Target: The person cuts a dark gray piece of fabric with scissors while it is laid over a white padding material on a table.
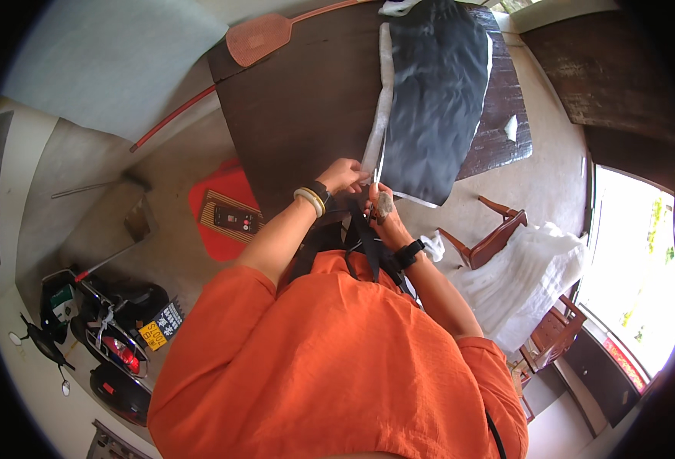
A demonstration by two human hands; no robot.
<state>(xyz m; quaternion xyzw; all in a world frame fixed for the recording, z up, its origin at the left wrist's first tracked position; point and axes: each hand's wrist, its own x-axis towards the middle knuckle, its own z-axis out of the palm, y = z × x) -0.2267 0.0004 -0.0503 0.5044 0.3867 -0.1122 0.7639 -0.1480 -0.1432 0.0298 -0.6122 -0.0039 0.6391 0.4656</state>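
Note:
At the near edge of a dark brown table (292, 122) lies a long sheet of dark cloth (433, 92) with white edging and a pale strip (386, 61) along its left side. My left hand (343, 177) pinches the near end of that strip. Just right of it, my right hand (386, 218) grips scissors (376, 177), their blades pointing away from me along the strip. A mottled grey patch on or in that hand is too small to make out. Black straps (356, 233) hang below my hands.
A red stool (204, 239) carries a slatted mat and phone at left. A red-handled flyswatter (257, 38) lies at the far left of the table. A scooter (112, 329) stands lower left. Wooden chairs (490, 237) and white fabric (521, 283) are at right, near a bright doorway.

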